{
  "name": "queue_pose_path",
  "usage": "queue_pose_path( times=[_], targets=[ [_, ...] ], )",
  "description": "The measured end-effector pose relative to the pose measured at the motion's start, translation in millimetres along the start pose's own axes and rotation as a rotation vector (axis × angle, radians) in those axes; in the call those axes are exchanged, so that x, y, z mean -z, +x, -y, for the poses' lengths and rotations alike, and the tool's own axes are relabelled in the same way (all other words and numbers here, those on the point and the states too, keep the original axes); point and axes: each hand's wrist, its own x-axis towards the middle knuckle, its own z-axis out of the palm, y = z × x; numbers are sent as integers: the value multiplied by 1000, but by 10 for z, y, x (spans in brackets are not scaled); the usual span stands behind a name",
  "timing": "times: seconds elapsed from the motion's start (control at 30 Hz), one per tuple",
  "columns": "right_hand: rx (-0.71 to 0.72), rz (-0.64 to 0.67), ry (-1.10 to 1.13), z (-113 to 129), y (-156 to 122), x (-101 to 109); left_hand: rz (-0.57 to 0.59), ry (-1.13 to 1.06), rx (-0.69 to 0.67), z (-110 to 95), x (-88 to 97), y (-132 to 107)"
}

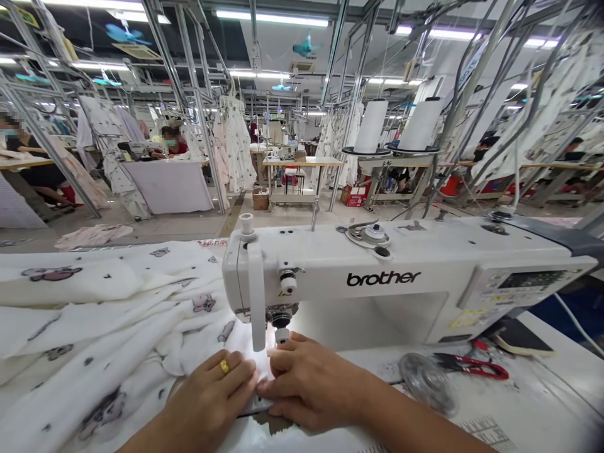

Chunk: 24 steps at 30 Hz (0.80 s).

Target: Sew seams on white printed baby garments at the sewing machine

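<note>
A white industrial sewing machine (311,261) marked "brother" stands in front of me, its needle area lit by a lamp. White fabric (155,321) with printed animal figures is bunched left of the machine and runs up to the needle. My left hand (212,390), with a gold ring, has its fingers curled and pressed on the fabric just left of the needle. Close by on the right, my right hand (321,380) pinches the fabric edge beside the presser foot. Both hands' fingertips nearly meet; the needle tip and seam are hidden.
Red-handled scissors (481,366), a clear round disc (427,382) and a dark pad (523,336) lie under and beside the machine's right end. Two white thread cones (371,126) stand behind. Farther back are other workstations, hanging garments (236,145) and seated people.
</note>
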Motion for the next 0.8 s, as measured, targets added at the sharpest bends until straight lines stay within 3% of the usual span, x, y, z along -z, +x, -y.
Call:
queue_pose_path(
  times=[0.23, 0.43, 0.63, 0.8],
  targets=[
    [-126, -148, -19, -12, 20, 39, 19, -11, 1, -4, 136, 99],
    [-134, -70, -28, -34, 71, 16, -1, -75, 41, 42, -3, -22],
    [-161, -42, -67, -33, 103, -37, 31, -103, 56, 69, 55, 5],
    [-216, -21, -85, 7, 108, -40, -31, -114, 111, 61, -59, -79]
  ],
)
